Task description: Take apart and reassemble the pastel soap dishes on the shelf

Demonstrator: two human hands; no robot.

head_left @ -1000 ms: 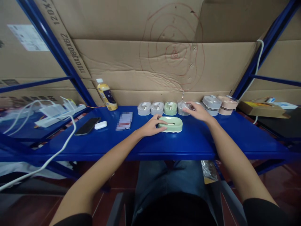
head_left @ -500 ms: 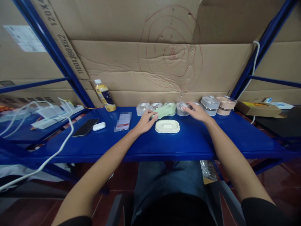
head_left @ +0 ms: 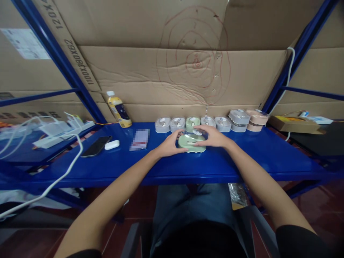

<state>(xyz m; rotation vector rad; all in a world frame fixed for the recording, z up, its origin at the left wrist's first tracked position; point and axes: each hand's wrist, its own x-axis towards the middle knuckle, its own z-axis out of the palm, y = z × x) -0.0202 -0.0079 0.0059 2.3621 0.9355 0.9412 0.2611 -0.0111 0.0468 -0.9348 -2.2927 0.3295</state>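
In front of me on the blue table, a light green oval box frame (head_left: 185, 144) now sits over the cream base, whose pale middle shows through the opening. My left hand (head_left: 170, 144) is closed around the frame's left end, thumb at the front and fingers behind. A clear plastic lid (head_left: 197, 132) with a round pale label is pinched in my right hand (head_left: 214, 137), tilted just above the frame. Whether the lid touches the frame I cannot tell. Right behind stands a green lidded box (head_left: 192, 122) in a row of similar ones.
Grey lidded boxes (head_left: 162, 124) line the back; grey (head_left: 239, 120) and pink (head_left: 256, 120) stacks stand at the right. Leftward are a phone (head_left: 139, 139), a white earbud case (head_left: 112, 144), a dark phone (head_left: 96, 146) and a yellow bottle (head_left: 118, 109). A white cable (head_left: 72, 166) hangs at the left edge.
The green frame has come down from my left hand's raised hold onto the cream base. My right hand has moved left and toward me from the back row with the clear lid.
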